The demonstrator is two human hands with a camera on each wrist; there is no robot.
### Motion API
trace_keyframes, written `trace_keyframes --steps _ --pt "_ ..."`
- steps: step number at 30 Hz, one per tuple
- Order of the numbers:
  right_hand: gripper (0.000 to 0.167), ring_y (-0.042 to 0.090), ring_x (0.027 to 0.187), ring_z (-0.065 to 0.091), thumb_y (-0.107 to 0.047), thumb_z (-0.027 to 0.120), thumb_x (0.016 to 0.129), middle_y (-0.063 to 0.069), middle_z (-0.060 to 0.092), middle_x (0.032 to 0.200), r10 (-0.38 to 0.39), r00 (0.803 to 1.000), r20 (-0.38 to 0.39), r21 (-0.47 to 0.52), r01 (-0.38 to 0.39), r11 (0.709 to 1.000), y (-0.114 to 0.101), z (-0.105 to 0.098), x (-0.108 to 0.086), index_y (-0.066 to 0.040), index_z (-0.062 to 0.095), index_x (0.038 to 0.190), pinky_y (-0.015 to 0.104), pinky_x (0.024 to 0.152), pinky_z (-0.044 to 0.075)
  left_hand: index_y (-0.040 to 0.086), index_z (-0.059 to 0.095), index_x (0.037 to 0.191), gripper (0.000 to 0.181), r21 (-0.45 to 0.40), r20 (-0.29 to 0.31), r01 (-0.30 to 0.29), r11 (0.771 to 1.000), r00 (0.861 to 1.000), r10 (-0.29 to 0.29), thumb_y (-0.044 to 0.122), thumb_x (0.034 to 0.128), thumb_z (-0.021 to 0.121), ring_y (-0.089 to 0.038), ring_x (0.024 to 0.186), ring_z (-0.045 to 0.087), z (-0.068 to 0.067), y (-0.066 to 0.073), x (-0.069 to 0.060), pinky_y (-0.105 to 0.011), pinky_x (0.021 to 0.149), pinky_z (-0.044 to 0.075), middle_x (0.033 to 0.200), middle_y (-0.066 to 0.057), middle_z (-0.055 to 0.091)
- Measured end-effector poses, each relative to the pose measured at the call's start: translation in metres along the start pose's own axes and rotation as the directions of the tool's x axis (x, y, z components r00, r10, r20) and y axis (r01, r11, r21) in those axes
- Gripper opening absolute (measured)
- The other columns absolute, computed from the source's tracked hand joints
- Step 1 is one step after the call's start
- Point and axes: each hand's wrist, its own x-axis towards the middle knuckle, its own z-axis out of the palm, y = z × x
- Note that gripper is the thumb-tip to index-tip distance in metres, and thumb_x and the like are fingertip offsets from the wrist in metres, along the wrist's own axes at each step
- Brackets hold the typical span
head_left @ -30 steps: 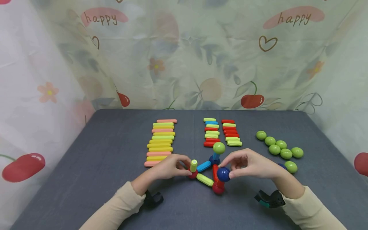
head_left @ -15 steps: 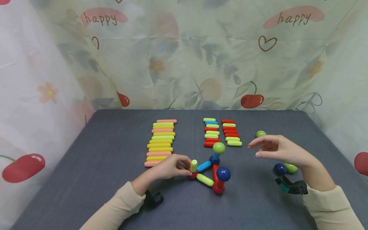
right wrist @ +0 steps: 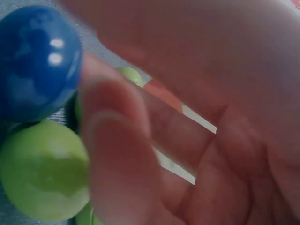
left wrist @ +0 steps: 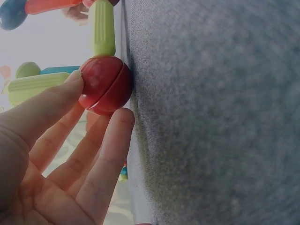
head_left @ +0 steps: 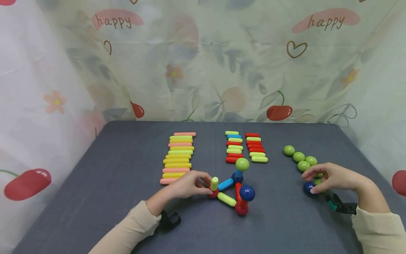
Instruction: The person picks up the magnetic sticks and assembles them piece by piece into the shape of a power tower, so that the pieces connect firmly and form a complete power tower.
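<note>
My left hand [head_left: 189, 184] holds the red ball [left wrist: 107, 85] at the left corner of a triangle of sticks and balls, thumb and fingers against it. From that ball a light green stick [head_left: 214, 183] stands upright. Two uprights rise from the other corners, one topped by a green ball [head_left: 242, 164], one by a blue ball [head_left: 247, 193]. On the right, my right hand [head_left: 339, 179] has its bent fingers and thumb at a loose blue ball [head_left: 309, 188] beside a green one [right wrist: 44, 171]; whether it grips the blue ball is unclear.
Pink, yellow and green sticks [head_left: 178, 156] lie in a column behind my left hand. Two columns of shorter sticks [head_left: 234, 147] [head_left: 254, 142] lie at the back centre. Several green balls [head_left: 299, 157] lie at the right, behind my right hand.
My right hand has let go of the blue ball on the front upright and moved right to the loose balls. The left hand stays on the red ball.
</note>
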Motion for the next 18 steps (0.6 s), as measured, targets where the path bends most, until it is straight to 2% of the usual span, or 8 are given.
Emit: trace_keyframes --steps 3,6,10,12,15,18 --pt "0.033 0.002 0.052 0.043 -0.006 0.073 0.083 -0.014 0.066 0.103 0.006 1.0 -0.025 -0.028 -0.007 1.0 0.003 0.004 0.001 0.004 0.062 0.112 0.025 0.049 0.044 0.008 0.069 0.107 0.022 -0.009 0.003 0.006 1.0 1.0 -0.006 0.014 0.0865 0.073 -0.015 0.087 0.065 0.0 0.0 0.0 -0.023 0.078 0.055 0.101 -0.005 0.068" --pt "0.039 0.001 0.052 0.044 -0.008 0.075 0.081 0.001 0.068 0.102 0.031 0.998 -0.051 -0.063 -0.035 0.997 0.002 0.008 0.002 0.011 0.06 0.112 0.025 0.049 0.046 0.008 0.069 0.108 0.022 -0.016 0.006 0.008 1.0 1.0 -0.008 0.014 0.0865 0.073 -0.015 0.087 0.065 0.0 0.0 0.0 -0.023 0.078 0.055 0.101 -0.005 0.068" --pt "0.038 0.001 0.05 0.044 -0.011 0.075 0.082 0.016 0.067 0.104 0.053 0.996 -0.075 -0.114 -0.062 0.992 -0.003 0.012 0.005 0.01 0.06 0.11 0.025 0.048 0.045 0.008 0.069 0.108 0.022 -0.017 0.005 0.012 1.0 1.0 -0.012 0.014 0.0866 0.073 -0.015 0.086 0.065 0.0 0.0 0.0 -0.023 0.078 0.055 0.101 -0.005 0.067" --pt "0.035 0.001 0.051 0.045 -0.012 0.074 0.084 0.016 0.067 0.106 0.029 0.996 -0.088 -0.134 -0.041 0.99 -0.009 0.014 0.007 0.008 0.061 0.11 0.024 0.049 0.045 0.008 0.069 0.108 0.022 -0.016 0.004 0.01 1.0 1.0 -0.009 0.014 0.0865 0.073 -0.015 0.086 0.065 0.0 0.0 0.0 -0.023 0.078 0.055 0.101 -0.005 0.067" --pt "0.03 0.003 0.053 0.047 -0.012 0.072 0.086 0.006 0.067 0.098 -0.055 0.991 -0.12 -0.144 0.038 0.989 -0.022 0.019 0.014 0.002 0.062 0.11 0.023 0.051 0.044 0.008 0.069 0.108 0.023 -0.013 0.004 0.011 1.0 1.0 -0.011 0.015 0.0865 0.073 -0.014 0.086 0.065 0.0 0.0 0.0 -0.023 0.078 0.055 0.101 -0.004 0.067" --pt "0.026 0.006 0.06 0.052 -0.009 0.072 0.086 -0.004 0.064 0.085 -0.18 0.969 -0.172 -0.153 0.154 0.976 -0.04 0.028 0.024 -0.003 0.063 0.11 0.023 0.055 0.046 0.008 0.069 0.108 0.023 -0.004 0.005 0.007 1.0 1.0 -0.007 0.016 0.0868 0.073 -0.013 0.085 0.065 -0.001 0.0 0.001 -0.024 0.079 0.055 0.101 -0.005 0.067"
